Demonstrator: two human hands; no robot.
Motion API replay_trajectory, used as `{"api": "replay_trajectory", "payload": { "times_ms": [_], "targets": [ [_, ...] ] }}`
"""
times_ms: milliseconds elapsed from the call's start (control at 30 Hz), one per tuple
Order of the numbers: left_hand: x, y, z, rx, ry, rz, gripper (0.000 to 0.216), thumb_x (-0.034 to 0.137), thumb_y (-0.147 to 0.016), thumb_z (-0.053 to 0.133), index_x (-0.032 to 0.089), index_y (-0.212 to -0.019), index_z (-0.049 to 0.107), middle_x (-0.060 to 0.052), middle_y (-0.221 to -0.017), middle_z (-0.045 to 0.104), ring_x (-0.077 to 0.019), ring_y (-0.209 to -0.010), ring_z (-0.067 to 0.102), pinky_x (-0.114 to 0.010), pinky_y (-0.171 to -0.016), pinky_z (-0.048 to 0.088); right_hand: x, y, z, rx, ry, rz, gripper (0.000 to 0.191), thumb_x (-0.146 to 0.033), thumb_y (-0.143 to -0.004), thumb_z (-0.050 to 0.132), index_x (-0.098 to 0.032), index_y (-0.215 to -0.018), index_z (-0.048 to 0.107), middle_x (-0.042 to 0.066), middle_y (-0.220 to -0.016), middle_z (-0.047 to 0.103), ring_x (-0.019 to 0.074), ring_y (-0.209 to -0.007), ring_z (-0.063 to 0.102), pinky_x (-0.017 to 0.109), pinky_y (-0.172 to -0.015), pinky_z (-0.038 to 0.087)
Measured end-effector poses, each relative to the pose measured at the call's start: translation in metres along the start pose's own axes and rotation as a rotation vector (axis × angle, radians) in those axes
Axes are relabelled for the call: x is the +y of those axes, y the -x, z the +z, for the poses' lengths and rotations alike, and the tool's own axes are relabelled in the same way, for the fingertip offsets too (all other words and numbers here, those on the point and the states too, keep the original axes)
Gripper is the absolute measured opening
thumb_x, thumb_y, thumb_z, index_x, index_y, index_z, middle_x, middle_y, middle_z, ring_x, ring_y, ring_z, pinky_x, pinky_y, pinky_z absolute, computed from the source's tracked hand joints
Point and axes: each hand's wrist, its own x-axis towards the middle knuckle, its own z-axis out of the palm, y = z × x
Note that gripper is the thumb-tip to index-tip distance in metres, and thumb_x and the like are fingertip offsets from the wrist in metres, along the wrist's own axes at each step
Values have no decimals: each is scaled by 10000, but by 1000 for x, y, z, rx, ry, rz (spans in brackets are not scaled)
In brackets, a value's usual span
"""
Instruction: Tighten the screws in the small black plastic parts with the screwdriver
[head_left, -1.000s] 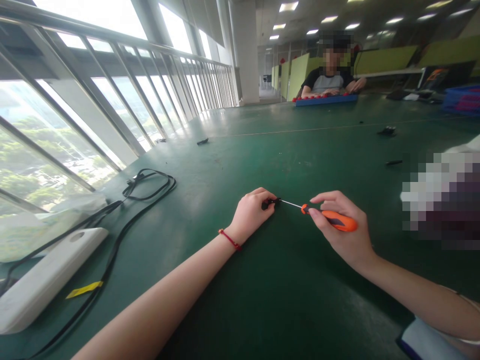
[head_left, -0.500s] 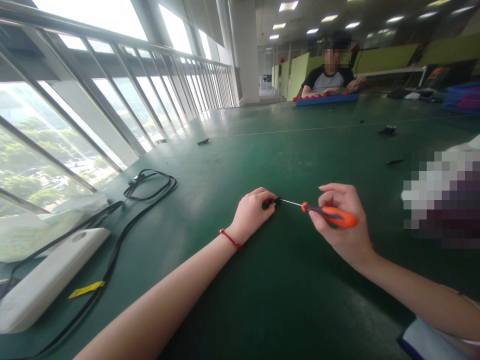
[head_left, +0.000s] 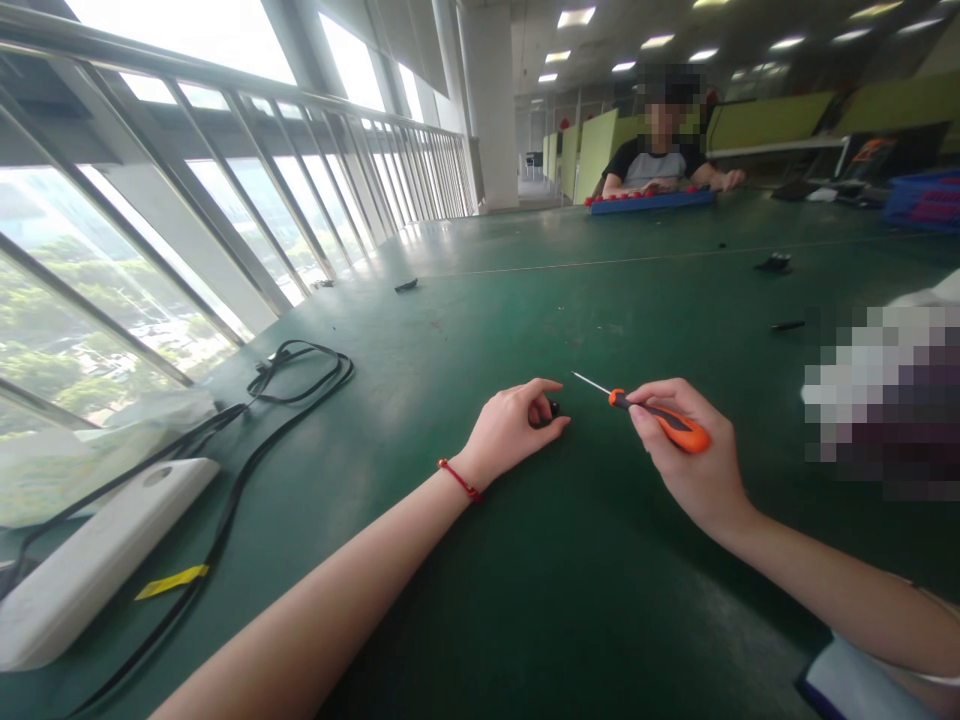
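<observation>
My left hand (head_left: 514,420) rests on the green table, thumb and index finger spread apart. A small black part (head_left: 554,408) sits in the gap between them, mostly hidden by the fingers; whether the curled fingers touch it I cannot tell. In my right hand (head_left: 694,445) is a screwdriver (head_left: 675,428) with an orange and dark grey handle, held by thumb and fingers. Its thin metal shaft points left and slightly up, the tip free of the black part and close to my left index fingertip.
A white power strip (head_left: 105,560) and a black cable (head_left: 244,480) lie at left beside a metal railing (head_left: 315,120). Small black pieces (head_left: 776,262) are scattered on the table (head_left: 480,320). Across it a person (head_left: 660,160) sits behind a blue tray (head_left: 652,202) with red items.
The screwdriver's tip has come away from the black part and swung up. My left thumb and index finger have opened from around that part. The person across has moved a hand outward.
</observation>
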Motion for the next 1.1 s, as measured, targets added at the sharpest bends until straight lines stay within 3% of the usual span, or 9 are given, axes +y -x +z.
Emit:
{"api": "replay_trajectory", "payload": {
  "times_ms": [67, 167, 300, 400, 567, 1100],
  "targets": [
    [0, 0, 0, 27, -5, 19, 241, 265, -820, 587, 202, -1047, 636, 9, -761, 629, -141, -703, 589, -266, -683, 486, -1, 0, 0, -2, -39, 5, 84, -281, -844, 607, -219, -899, 596, 13, -814, 658, 137, -647, 610, 245, -566, 487],
    [-3, -1, 0, 106, -89, 14, 244, 199, -787, 579, 192, -1019, 654, -39, -921, 637, -189, -870, 598, -320, -799, 489, -2, 0, -1, -16, -56, 2, 83, -254, -841, 605, -219, -913, 586, 3, -794, 651, 117, -608, 586, 221, -527, 468],
    [-9, -3, 1, 53, -94, -7, 217, 256, -788, 622, 203, -992, 675, -52, -1047, 650, -233, -988, 579, -382, -904, 467, -4, 1, -3, -34, -51, -30, 35, -210, -832, 585, -221, -865, 580, -14, -721, 631, 112, -561, 548, 220, -492, 432],
    [-10, -4, 1, 48, -47, -45, 108, 264, -815, 618, 204, -866, 691, -28, -947, 674, -210, -927, 598, -351, -854, 483, -3, 3, -4, -19, -4, -102, 56, -182, -815, 575, -223, -778, 585, -18, -680, 620, 123, -583, 547, 238, -531, 431],
    [-7, -2, 1, 66, -32, -66, 132, 208, -826, 614, 207, -910, 716, -21, -921, 679, -171, -825, 625, -290, -729, 502, -2, 4, -5, -71, 19, -140, 86, -170, -802, 560, -228, -745, 588, -16, -663, 623, 146, -607, 563, 267, -557, 432],
    [-7, -2, 1, 74, -41, -17, 144, 212, -828, 634, 205, -929, 737, -33, -963, 679, -174, -850, 635, -294, -773, 521, -3, 4, -4, -93, 22, -138, 76, -191, -803, 549, -218, -747, 593, -12, -657, 617, 142, -585, 546, 269, -557, 417]
  ]
}}
